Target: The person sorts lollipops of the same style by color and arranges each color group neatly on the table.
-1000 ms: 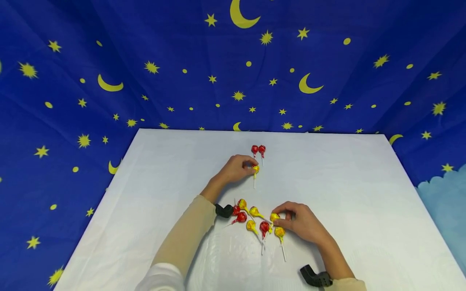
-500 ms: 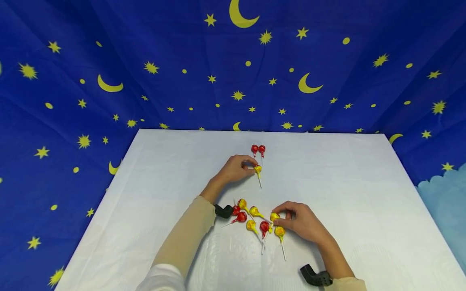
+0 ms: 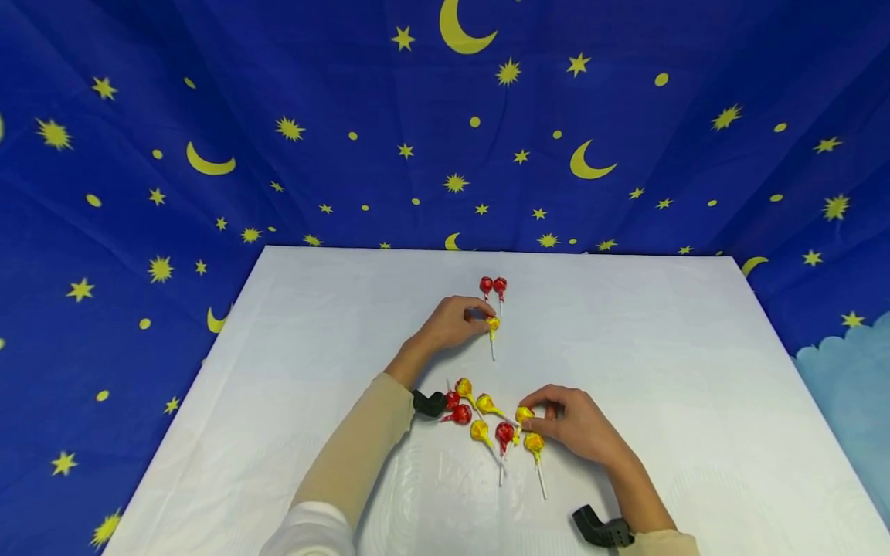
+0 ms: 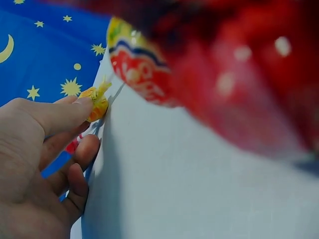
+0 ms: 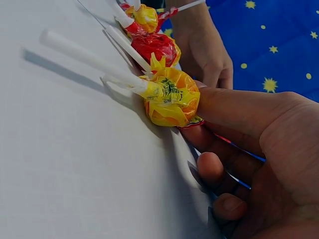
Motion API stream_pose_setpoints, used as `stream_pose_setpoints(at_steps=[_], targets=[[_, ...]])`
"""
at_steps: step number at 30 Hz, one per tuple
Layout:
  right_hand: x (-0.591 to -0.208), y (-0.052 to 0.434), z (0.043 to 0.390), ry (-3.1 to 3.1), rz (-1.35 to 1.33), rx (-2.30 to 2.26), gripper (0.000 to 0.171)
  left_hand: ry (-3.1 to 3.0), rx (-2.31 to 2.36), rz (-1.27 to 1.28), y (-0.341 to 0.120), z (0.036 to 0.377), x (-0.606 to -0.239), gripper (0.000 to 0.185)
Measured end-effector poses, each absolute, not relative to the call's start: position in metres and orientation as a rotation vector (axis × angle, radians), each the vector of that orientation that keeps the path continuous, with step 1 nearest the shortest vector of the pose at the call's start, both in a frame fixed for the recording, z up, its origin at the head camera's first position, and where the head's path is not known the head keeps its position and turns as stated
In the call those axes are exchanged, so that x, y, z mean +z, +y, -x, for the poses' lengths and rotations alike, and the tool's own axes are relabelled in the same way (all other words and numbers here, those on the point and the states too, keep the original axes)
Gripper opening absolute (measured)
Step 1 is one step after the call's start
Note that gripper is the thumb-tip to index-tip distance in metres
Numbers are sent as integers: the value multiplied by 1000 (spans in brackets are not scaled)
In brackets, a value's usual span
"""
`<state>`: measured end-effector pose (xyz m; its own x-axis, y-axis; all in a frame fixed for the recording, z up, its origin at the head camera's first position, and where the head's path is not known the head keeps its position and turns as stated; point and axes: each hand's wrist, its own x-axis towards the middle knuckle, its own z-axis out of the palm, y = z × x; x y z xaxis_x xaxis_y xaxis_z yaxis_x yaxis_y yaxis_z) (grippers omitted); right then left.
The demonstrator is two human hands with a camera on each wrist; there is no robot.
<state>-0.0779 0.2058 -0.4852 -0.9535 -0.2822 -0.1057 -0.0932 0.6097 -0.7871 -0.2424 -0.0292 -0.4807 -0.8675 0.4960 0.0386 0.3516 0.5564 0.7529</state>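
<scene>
My left hand (image 3: 452,320) pinches a yellow lollipop (image 3: 493,323) by its wrapped head, its stick pointing toward me. Just beyond it, two red lollipops (image 3: 501,285) lie side by side. The left wrist view shows thumb and fingertips on that yellow lollipop (image 4: 97,105). Nearer to me, my right hand (image 3: 575,421) holds another yellow lollipop (image 3: 524,415) between thumb and fingers, its lower part hidden in the pile. In front of that hand lies a yellow lollipop (image 3: 534,442), large in the right wrist view, where it covers most of the held one.
Several loose lollipops lie between my forearms, among them a red one (image 3: 505,434) and a yellow one (image 3: 480,431). A red lollipop (image 3: 462,415) sits close to the left wrist camera (image 3: 429,403). The white table (image 3: 626,324) ends at a blue starry cloth (image 3: 361,170).
The yellow lollipop in my left hand has turned a little, its stick end swinging right and then slightly back, and its head has shifted slightly right. My right hand stays in place.
</scene>
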Motion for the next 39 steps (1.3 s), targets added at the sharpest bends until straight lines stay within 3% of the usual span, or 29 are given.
stream_pose_setpoints(at_steps=[9, 24, 39], targets=[[-485, 203, 78, 2597, 287, -1262, 23, 2614, 1249, -738, -36, 241, -484, 16], [-485, 203, 78, 2580, 275, -1284, 23, 2575, 1298, -724, -42, 238, -483, 34], [-485, 204, 78, 2592, 243, -1260, 23, 2621, 1350, -792, -66, 221, -482, 29]])
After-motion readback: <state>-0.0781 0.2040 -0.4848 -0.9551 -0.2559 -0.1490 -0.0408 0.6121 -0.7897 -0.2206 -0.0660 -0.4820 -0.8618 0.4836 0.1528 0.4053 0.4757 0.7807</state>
